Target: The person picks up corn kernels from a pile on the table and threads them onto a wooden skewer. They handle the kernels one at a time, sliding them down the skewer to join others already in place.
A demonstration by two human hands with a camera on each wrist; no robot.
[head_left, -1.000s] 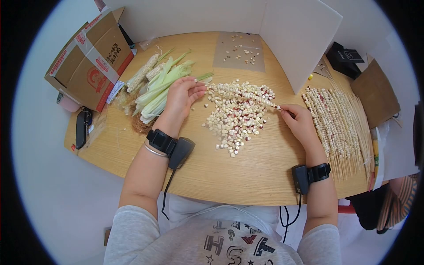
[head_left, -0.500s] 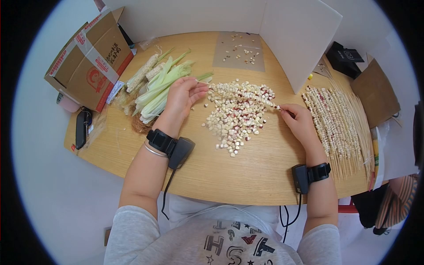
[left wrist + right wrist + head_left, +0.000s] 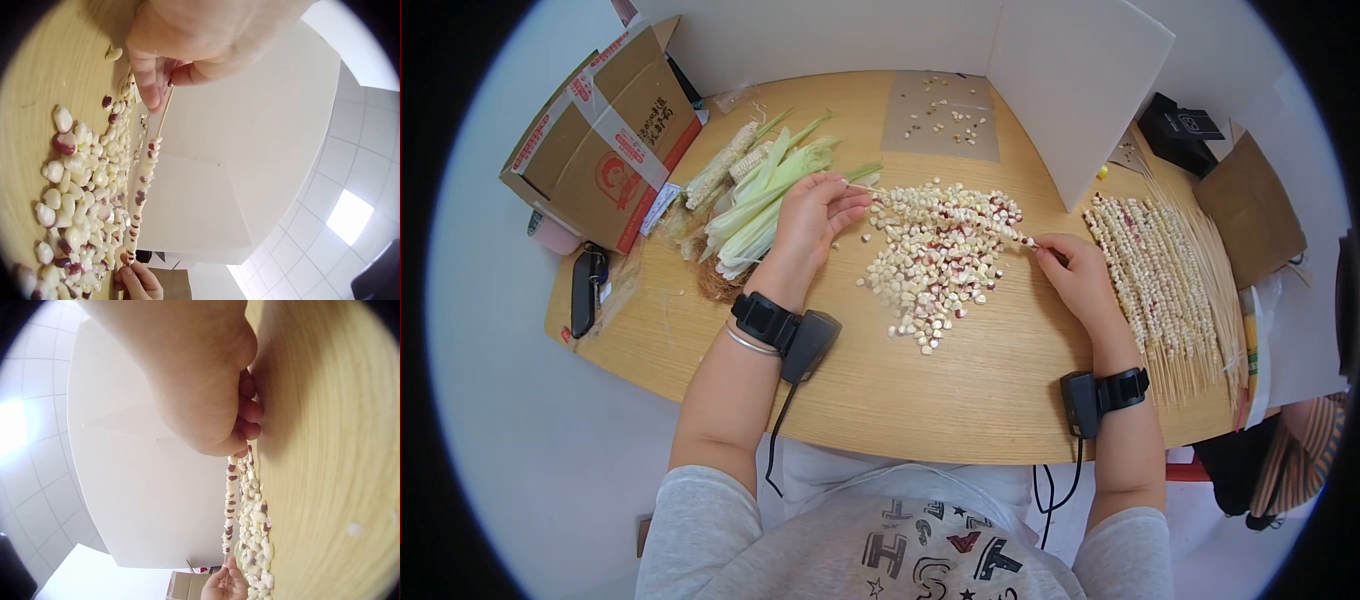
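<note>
A person's left hand [image 3: 815, 215] and right hand [image 3: 1080, 275] hold a thin pale wooden skewer [image 3: 165, 115] threaded with cream and dark-red corn kernels, one hand at each end. The left hand's grip is clamped on the bare end of the skewer, thumb and finger pinching it; the right hand's grip is clamped on the other end, just beside the last threaded kernels. The skewer stretches between them above a loose heap of cream and dark-red kernels [image 3: 925, 280], spread on the light wood-grained bench [image 3: 850, 390]. Near the left hand lie long pale-green corn husks [image 3: 750, 220], with pale corn cobs [image 3: 718, 170] beside them, and farther out stands a brown cardboard box [image 3: 620, 130] with red printing. A black elongated object [image 3: 583, 290] lies near that box. To the right of the right hand, a row of kernel-covered skewers [image 3: 1150, 270] lies side by side, with bare thin sticks [image 3: 1225, 300] along its outer side. Behind the heap, a flat grey sheet [image 3: 900, 140] bears scattered kernels, and a white upright panel [image 3: 1085, 80] stands next to it. A black box [image 3: 1175, 140] and a brown cardboard piece [image 3: 1250, 210] are at the far right.
</note>
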